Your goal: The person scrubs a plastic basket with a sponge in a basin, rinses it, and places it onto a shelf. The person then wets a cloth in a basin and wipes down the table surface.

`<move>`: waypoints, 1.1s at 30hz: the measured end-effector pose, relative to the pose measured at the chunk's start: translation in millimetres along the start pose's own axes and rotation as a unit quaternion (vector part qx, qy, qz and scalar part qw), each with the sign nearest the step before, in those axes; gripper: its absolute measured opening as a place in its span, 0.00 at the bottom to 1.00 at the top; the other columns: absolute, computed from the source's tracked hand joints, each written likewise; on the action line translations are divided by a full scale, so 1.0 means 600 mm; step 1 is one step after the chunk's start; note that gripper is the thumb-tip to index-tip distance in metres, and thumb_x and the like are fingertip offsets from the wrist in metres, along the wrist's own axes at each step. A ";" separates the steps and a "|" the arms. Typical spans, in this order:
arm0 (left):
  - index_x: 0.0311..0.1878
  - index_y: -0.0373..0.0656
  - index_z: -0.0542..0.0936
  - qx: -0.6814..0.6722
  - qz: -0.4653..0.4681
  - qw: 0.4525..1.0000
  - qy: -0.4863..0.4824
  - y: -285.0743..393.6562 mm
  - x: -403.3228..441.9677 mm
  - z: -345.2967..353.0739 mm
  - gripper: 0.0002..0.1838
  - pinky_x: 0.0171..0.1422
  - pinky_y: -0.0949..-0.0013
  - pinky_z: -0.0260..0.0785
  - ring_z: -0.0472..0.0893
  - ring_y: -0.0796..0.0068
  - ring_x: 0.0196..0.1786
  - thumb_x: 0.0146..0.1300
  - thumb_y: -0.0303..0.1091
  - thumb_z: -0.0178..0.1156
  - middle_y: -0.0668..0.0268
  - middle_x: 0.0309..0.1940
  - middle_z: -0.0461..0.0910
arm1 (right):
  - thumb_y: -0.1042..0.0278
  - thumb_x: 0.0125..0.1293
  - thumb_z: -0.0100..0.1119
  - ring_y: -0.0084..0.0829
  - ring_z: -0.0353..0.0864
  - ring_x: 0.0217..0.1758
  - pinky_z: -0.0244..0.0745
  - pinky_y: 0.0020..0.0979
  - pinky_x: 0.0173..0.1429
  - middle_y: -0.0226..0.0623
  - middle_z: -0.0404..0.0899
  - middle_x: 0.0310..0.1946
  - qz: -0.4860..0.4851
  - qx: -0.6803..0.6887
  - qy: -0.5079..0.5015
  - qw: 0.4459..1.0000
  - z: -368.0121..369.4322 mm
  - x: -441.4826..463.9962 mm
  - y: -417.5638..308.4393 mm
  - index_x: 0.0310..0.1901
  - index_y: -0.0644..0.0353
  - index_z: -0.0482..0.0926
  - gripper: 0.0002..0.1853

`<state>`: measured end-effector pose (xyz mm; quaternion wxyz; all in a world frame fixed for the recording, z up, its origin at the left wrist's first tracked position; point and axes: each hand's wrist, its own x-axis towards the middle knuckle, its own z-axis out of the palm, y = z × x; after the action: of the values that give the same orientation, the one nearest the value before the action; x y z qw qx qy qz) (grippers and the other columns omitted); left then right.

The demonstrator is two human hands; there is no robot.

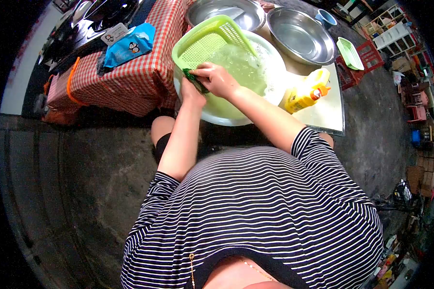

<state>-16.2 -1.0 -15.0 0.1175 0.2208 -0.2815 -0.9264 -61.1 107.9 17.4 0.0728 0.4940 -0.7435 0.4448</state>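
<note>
We saw the right hand [219,82] with bent fingers pinching a dark green piece [189,74] at the near left edge of the light green basket [190,50]. The left hand [194,95] was just beside it, at the same edge; we could not tell what its fingers gripped. The basket was tilted, partly in cloudy, sudsy water inside the white basin [278,65]. To the right of the basin we noted a yellow bottle [304,94]; beyond, two steel bowls [301,36] stood near the basin.
</note>
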 end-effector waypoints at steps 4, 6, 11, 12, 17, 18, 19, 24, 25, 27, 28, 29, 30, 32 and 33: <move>0.61 0.46 0.71 -0.032 -0.020 0.999 0.036 0.002 0.012 -0.012 0.24 0.60 0.55 0.70 0.76 0.62 0.57 0.74 0.47 0.32 0.62 0.57 0.75 | 0.76 0.56 0.62 0.45 0.81 0.44 0.78 0.38 0.47 0.41 0.81 0.41 -0.005 -0.050 -0.059 0.997 -0.010 -0.010 -0.004 0.48 0.52 0.84 0.17; 0.63 0.45 0.69 0.013 -0.020 0.999 0.048 0.009 0.000 -0.001 0.25 0.61 0.53 0.69 0.75 0.59 0.59 0.74 0.46 0.31 0.60 0.59 0.74 | 0.77 0.56 0.61 0.44 0.81 0.44 0.77 0.38 0.46 0.39 0.81 0.42 0.003 -0.064 -0.083 0.994 -0.014 -0.046 -0.003 0.46 0.51 0.85 0.16; 0.67 0.41 0.65 -0.008 -0.014 1.000 -0.010 0.003 0.006 -0.009 0.27 0.68 0.50 0.64 0.70 0.54 0.65 0.74 0.45 0.32 0.57 0.66 0.69 | 0.76 0.55 0.56 0.43 0.81 0.45 0.77 0.40 0.47 0.36 0.82 0.43 0.088 -0.056 -0.134 0.985 -0.024 -0.098 -0.003 0.47 0.44 0.85 0.19; 0.67 0.41 0.66 -0.019 -0.016 1.000 -0.010 0.003 0.006 -0.011 0.27 0.68 0.51 0.64 0.70 0.55 0.64 0.73 0.45 0.32 0.57 0.65 0.69 | 0.76 0.55 0.57 0.43 0.81 0.45 0.77 0.40 0.47 0.36 0.82 0.44 0.103 -0.070 -0.163 0.979 -0.029 -0.100 -0.001 0.47 0.44 0.85 0.19; 0.68 0.42 0.66 -0.042 -0.032 0.998 -0.034 0.004 0.001 0.002 0.28 0.69 0.54 0.62 0.70 0.57 0.65 0.74 0.48 0.33 0.57 0.65 0.69 | 0.76 0.54 0.57 0.42 0.81 0.46 0.77 0.39 0.49 0.37 0.82 0.43 0.156 -0.102 -0.232 0.955 -0.041 -0.110 0.010 0.46 0.46 0.86 0.18; 0.68 0.42 0.65 -0.042 -0.015 0.999 -0.028 0.001 0.004 -0.001 0.29 0.70 0.55 0.62 0.70 0.57 0.65 0.74 0.50 0.33 0.57 0.66 0.69 | 0.76 0.55 0.58 0.42 0.81 0.46 0.77 0.38 0.49 0.37 0.82 0.43 0.174 -0.105 -0.229 0.952 -0.049 -0.105 0.000 0.45 0.48 0.86 0.17; 0.69 0.43 0.65 -0.041 0.003 0.999 -0.021 -0.003 0.006 -0.002 0.30 0.70 0.55 0.62 0.70 0.57 0.65 0.74 0.52 0.33 0.58 0.66 0.69 | 0.76 0.56 0.58 0.41 0.82 0.46 0.77 0.37 0.49 0.37 0.83 0.43 0.190 -0.107 -0.226 0.949 -0.052 -0.098 -0.006 0.45 0.49 0.86 0.16; 0.69 0.45 0.64 -0.027 0.089 0.996 -0.013 0.003 -0.020 0.020 0.30 0.67 0.57 0.65 0.71 0.60 0.64 0.75 0.57 0.37 0.61 0.64 0.70 | 0.73 0.55 0.59 0.43 0.80 0.47 0.77 0.40 0.52 0.39 0.81 0.43 0.135 -0.040 0.004 0.990 -0.048 -0.031 -0.010 0.45 0.49 0.85 0.16; 0.69 0.45 0.64 -0.002 0.113 0.993 -0.021 -0.003 -0.012 0.007 0.30 0.66 0.57 0.65 0.72 0.61 0.63 0.75 0.56 0.38 0.62 0.64 0.70 | 0.72 0.55 0.59 0.43 0.80 0.48 0.76 0.40 0.52 0.39 0.81 0.43 0.117 -0.029 0.035 0.992 -0.048 -0.009 -0.022 0.46 0.49 0.85 0.15; 0.68 0.46 0.64 0.007 0.144 0.990 -0.013 -0.009 -0.002 -0.005 0.26 0.63 0.60 0.68 0.73 0.64 0.61 0.75 0.51 0.43 0.64 0.62 0.71 | 0.75 0.56 0.60 0.44 0.79 0.47 0.76 0.39 0.52 0.41 0.80 0.43 0.005 -0.062 0.044 0.997 -0.038 0.028 -0.029 0.48 0.49 0.85 0.17; 0.68 0.46 0.64 -0.002 0.145 0.989 -0.034 -0.010 -0.002 -0.006 0.25 0.64 0.61 0.67 0.72 0.64 0.62 0.75 0.50 0.44 0.64 0.63 0.70 | 0.76 0.56 0.61 0.44 0.79 0.47 0.76 0.38 0.52 0.41 0.79 0.43 -0.051 -0.078 0.048 0.994 -0.031 0.042 -0.031 0.49 0.49 0.84 0.18; 0.69 0.47 0.64 -0.011 0.147 0.988 -0.054 -0.009 -0.001 -0.006 0.25 0.65 0.62 0.66 0.71 0.65 0.63 0.75 0.49 0.44 0.64 0.63 0.69 | 0.75 0.55 0.62 0.44 0.78 0.48 0.76 0.39 0.53 0.41 0.79 0.44 -0.087 -0.092 0.040 0.991 -0.022 0.054 -0.034 0.49 0.46 0.85 0.19; 0.69 0.46 0.63 -0.059 0.138 0.988 -0.040 -0.003 -0.005 -0.005 0.23 0.67 0.63 0.64 0.68 0.67 0.66 0.75 0.40 0.44 0.64 0.65 0.67 | 0.74 0.54 0.62 0.43 0.78 0.49 0.76 0.39 0.53 0.40 0.78 0.45 -0.110 -0.127 0.032 0.985 -0.010 0.063 -0.028 0.49 0.44 0.84 0.20; 0.71 0.46 0.61 0.024 0.147 0.989 0.024 -0.006 -0.010 0.005 0.23 0.68 0.63 0.62 0.66 0.67 0.68 0.74 0.35 0.43 0.64 0.66 0.66 | 0.74 0.54 0.62 0.43 0.78 0.49 0.76 0.38 0.53 0.39 0.78 0.46 -0.133 -0.171 0.018 0.976 0.002 0.077 -0.012 0.50 0.42 0.84 0.21; 0.71 0.45 0.61 0.064 0.149 0.985 0.058 -0.012 -0.013 0.009 0.24 0.69 0.64 0.61 0.65 0.68 0.68 0.74 0.33 0.42 0.63 0.67 0.65 | 0.74 0.53 0.62 0.42 0.78 0.50 0.76 0.38 0.54 0.38 0.78 0.46 -0.131 -0.181 0.010 0.975 0.003 0.082 -0.004 0.50 0.41 0.84 0.22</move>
<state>-12.8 10.2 -12.3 0.2563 0.2364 -0.3628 -0.8642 -83.0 73.3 44.6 0.2259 0.5610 -0.7398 0.2949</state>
